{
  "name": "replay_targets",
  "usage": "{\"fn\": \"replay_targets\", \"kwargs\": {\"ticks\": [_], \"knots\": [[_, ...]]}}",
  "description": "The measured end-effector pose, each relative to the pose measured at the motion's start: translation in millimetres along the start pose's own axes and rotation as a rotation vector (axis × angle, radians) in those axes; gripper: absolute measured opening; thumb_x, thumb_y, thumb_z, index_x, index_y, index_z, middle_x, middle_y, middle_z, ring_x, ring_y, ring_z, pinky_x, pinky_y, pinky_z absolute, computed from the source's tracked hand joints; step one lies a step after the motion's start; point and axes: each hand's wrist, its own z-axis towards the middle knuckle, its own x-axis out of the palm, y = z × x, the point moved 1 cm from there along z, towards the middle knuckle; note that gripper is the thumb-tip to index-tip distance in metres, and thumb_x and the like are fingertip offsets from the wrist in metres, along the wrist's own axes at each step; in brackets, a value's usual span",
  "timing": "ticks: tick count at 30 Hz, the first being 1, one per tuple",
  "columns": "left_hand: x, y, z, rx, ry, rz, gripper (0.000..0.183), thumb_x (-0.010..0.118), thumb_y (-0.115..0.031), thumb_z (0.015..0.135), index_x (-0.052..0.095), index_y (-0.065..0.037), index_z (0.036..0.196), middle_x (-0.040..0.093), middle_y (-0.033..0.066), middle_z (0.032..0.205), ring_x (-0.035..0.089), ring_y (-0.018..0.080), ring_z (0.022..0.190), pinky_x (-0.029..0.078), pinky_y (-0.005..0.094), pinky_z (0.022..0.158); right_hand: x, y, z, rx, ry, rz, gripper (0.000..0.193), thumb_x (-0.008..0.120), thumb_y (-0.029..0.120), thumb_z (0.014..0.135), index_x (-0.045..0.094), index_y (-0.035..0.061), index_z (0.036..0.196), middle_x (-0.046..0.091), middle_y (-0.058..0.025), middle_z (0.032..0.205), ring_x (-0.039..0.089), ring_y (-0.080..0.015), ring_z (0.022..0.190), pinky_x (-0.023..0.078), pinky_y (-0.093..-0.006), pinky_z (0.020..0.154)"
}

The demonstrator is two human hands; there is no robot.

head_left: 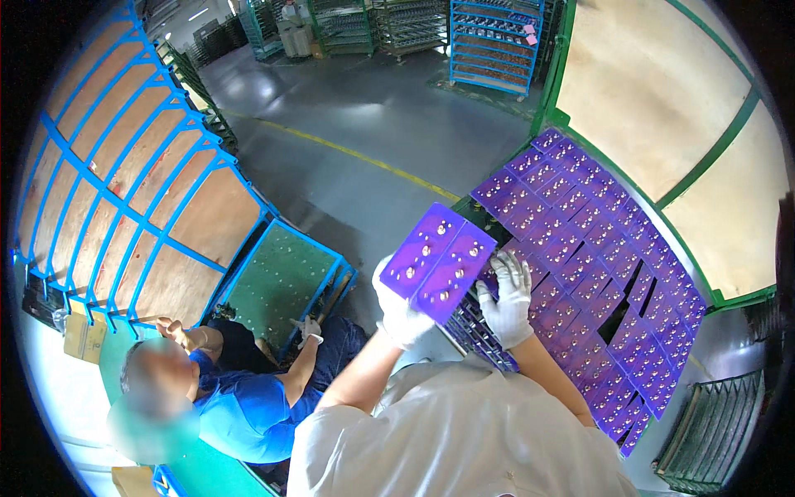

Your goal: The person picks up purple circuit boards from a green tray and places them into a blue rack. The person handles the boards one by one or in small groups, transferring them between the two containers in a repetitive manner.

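Note:
A pair of purple battery-like blocks [439,261], side by side with small metal posts on top, is held up in front of me. My left hand [402,311], in a white glove, is closed around their left and near side. Close by their right side is my right hand [507,302], also gloved, with its fingers stretched and apart; whether it touches the blocks is hard to see. To its right, rows of similar purple blocks [563,199] cover a green-framed table, with a few dark gaps among them. Below my hands, a dark, slatted surface [472,327] partly shows.
At my left sits a person in a blue top [248,414], beside a green worktop [277,273] with a blue frame. A tall blue rack with wooden panels [124,182] rises behind. Pale boards in a green frame [654,91] border the table. A blue shelf rack [493,50] stands far off.

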Motion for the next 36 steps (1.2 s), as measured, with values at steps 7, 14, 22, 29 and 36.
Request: {"fn": "replay_targets", "kwargs": {"ticks": [7,14,22,29,36], "knots": [[14.2,1.6,-78.0,-0.681,0.127,-0.55,0.058,0.03,-0.048,0.091,0.039,-0.009,0.133,0.046,0.0152,0.131,0.046,0.0335,0.118,0.038,0.0489,0.1,-36.8,76.2,18.7,1.071,0.428,2.295,0.054,0.034,0.049,0.094,0.044,0.0107,0.131,0.05,-0.0091,0.129,0.052,-0.0253,0.113,0.042,-0.041,0.098],[21.3,-35.3,-52.2,-0.842,-0.278,-2.022,0.066,0.033,-0.06,0.087,0.042,-0.012,0.132,0.048,0.0131,0.131,0.047,0.0325,0.118,0.037,0.0484,0.1,-27.5,73.6,24.6,0.99,0.425,2.055,0.061,0.026,0.056,0.093,0.043,0.0121,0.131,0.049,-0.0098,0.13,0.049,-0.0276,0.117,0.04,-0.0457,0.099],[22.6,-22.5,-73.7,-0.664,-0.172,-0.743,0.064,0.04,-0.062,0.084,0.049,-0.015,0.125,0.053,0.0089,0.125,0.051,0.03,0.111,0.04,0.0463,0.096,-12.1,78.5,33.9,0.932,0.555,2.238,0.06,0.031,0.055,0.093,0.044,0.0104,0.131,0.05,-0.0125,0.129,0.05,-0.0303,0.116,0.042,-0.0471,0.097],[16.5,-32.7,-49.1,-0.766,-0.319,-1.864,0.062,0.037,-0.058,0.087,0.046,-0.013,0.129,0.052,0.0092,0.127,0.051,0.0278,0.113,0.04,0.0439,0.098,-10.0,79.5,46.0,0.921,0.554,2.226,0.06,0.031,0.054,0.093,0.045,0.0092,0.13,0.051,-0.0132,0.127,0.051,-0.0304,0.114,0.042,-0.047,0.097],[18.6,-22.0,-43.9,-0.72,-0.319,-1.805,0.054,0.037,-0.051,0.092,0.046,-0.012,0.128,0.053,0.007,0.126,0.054,0.0233,0.111,0.043,0.0388,0.097,0.3,81.5,58.7,0.953,0.479,2.083,0.058,0.033,0.054,0.093,0.048,0.0093,0.127,0.053,-0.0126,0.124,0.054,-0.0286,0.111,0.045,-0.045,0.094]]}}
